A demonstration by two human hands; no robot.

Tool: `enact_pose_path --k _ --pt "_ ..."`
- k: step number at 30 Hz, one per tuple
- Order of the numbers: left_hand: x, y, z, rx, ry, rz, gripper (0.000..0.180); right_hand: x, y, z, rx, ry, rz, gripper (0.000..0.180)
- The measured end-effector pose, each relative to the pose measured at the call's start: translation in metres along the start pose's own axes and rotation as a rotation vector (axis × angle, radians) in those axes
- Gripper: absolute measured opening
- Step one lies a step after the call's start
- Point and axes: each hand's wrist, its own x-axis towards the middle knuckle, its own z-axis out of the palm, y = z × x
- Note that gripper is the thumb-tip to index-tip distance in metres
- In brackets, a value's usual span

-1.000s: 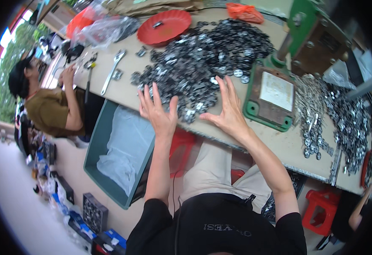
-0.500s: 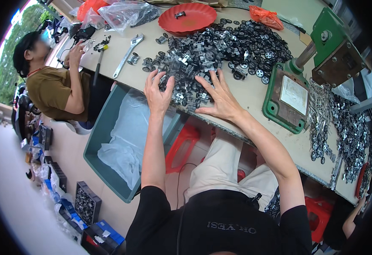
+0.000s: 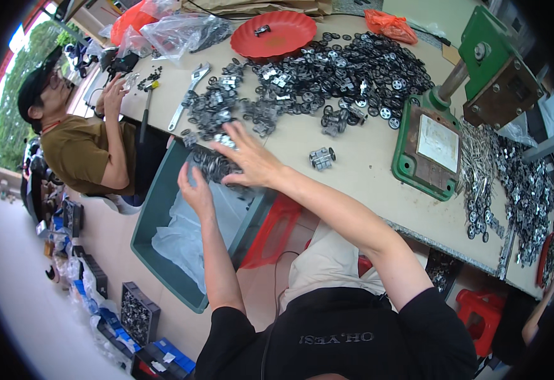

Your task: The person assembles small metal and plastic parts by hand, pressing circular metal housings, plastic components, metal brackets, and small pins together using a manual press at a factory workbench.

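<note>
My right hand (image 3: 255, 158) spreads its fingers over the table's near edge, against a cluster of small wheeled toy-car chassis (image 3: 217, 168). My left hand (image 3: 198, 193) is open, palm turned towards that cluster, above the green bin (image 3: 152, 206). Some of the chassis between my hands are blurred and pass over the table edge above the bin. Clear plastic sheeting (image 3: 179, 237) lines the bin. More chassis (image 3: 217, 104) lie just beyond my fingers. A large heap of black wheels and chassis (image 3: 353, 69) spreads farther back on the table.
An adjustable wrench (image 3: 189, 95) and a dark-handled hammer (image 3: 146, 107) lie at left. A red plate (image 3: 273, 38) holds one chassis. The green press (image 3: 425, 145) stands at right, by metal pins (image 3: 476, 164). Another person (image 3: 90, 145) sits at left. A red stool (image 3: 270, 231) is under the table.
Both hands have moved left, from the front of the heap to the table edge over the bin. Part of the heap has shifted left with them, leaving a few stray chassis behind.
</note>
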Motion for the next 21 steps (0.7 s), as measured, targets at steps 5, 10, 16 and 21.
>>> enact_pose_path --k 5,10,16,21 --pt "-0.013 0.044 0.000 0.078 0.120 -0.021 0.038 -0.003 0.002 -0.012 -0.013 0.023 -0.134 0.076" --pt "-0.045 0.099 0.023 0.188 -0.060 0.496 0.042 -0.088 -0.017 -0.113 -0.318 -0.080 -0.019 0.066" --pt "-0.018 0.153 0.085 0.208 -0.301 0.602 0.053 -0.111 0.001 -0.136 -0.498 0.052 0.225 0.067" --pt "0.005 0.126 0.097 0.341 -0.441 0.616 0.053 -0.103 0.024 -0.121 -0.432 0.082 0.349 0.057"
